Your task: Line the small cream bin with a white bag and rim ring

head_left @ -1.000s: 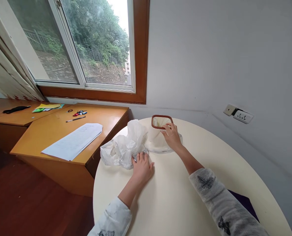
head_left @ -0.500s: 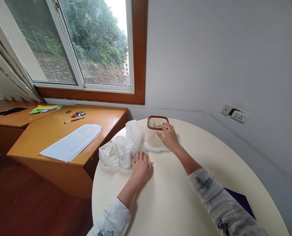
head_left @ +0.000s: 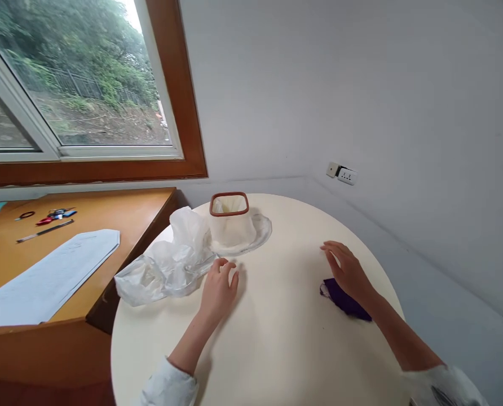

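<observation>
My left hand (head_left: 219, 286) is over the round table, fingers loosely curved and apart, beside the edge of a crumpled clear plastic bag (head_left: 171, 262). Whether its fingertips touch the bag I cannot tell. Behind stands a small bin (head_left: 232, 228) with a brown rim, lined with a pale bag; some clear plastic spreads around its base. On the right, my right hand (head_left: 347, 270) hovers with fingers extended and nothing in it, just above a folded dark purple cloth (head_left: 344, 299). The hand and forearm cover part of that cloth.
The cream round table (head_left: 272, 349) meets a white wall with a socket (head_left: 347, 176). To the left, a wooden desk (head_left: 141, 225) holds sheets of paper (head_left: 61, 276), a pen (head_left: 45, 231) and keys (head_left: 57, 214). A window is above the desk.
My right hand has left the bin and moved right, over the purple cloth. My left hand has drawn slightly off the plastic bag. The view has turned to the right.
</observation>
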### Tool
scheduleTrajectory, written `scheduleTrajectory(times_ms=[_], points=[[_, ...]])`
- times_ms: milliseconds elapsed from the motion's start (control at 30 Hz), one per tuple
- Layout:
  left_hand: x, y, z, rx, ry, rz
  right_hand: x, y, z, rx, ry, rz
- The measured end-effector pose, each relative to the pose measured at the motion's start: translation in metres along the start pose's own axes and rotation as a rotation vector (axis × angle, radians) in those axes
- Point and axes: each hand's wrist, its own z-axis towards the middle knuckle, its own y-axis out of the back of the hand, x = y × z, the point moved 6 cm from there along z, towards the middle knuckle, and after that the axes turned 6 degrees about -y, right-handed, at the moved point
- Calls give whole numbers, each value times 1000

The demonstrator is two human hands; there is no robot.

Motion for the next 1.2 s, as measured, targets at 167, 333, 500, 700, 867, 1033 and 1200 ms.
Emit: scheduleTrajectory(times_ms=[167,333,500,700,867,1033,1200], points=[[-5,6,2,-39,27,-141,-41,17,-71,81,-125,-159],[0,12,1,-91,67,-227,-47,-1,-112,169,-127,-314],[8,16,-8,-128,108,-272,-52,-21,-118,317,-196,-346],[21,19,-14,-159,164,-334,-37,-37,-103,498,-209,-318],[24,19,-15,-169,186,-356,-9,-54,-93,575,-99,-299],[22,21,-16,-170,188,-365,25,-74,-83,602,6,-269],[22,23,-16,-172,190,-380,66,-99,-74,623,138,-227]])
